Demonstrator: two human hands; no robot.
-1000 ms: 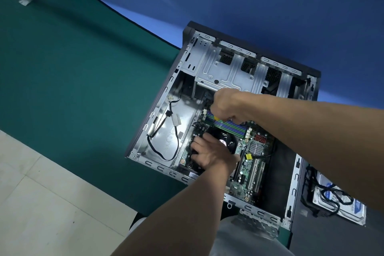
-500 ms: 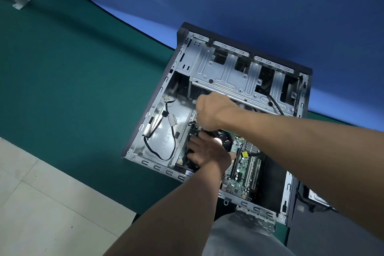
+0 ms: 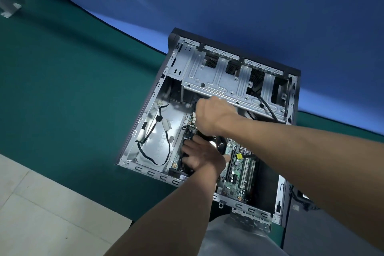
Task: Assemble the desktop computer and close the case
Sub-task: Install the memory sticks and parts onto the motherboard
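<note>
Mid-assembly inside the open computer case (image 3: 158, 131) on the green counter (image 3: 83, 89): the left hand (image 3: 199, 156) rests flat-fingered on the cooler (image 3: 220, 145), while the right hand (image 3: 214, 114) curls over the motherboard (image 3: 239, 172), its grasp hidden; careful seating probably follows.

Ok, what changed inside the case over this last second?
The right hand shifted slightly toward the person and now covers most of the memory slots that showed beneath it. Its fingers are curled, and what they hold is hidden. The left hand stayed resting on the black cooler. The case did not move; only the view shifted.
</note>
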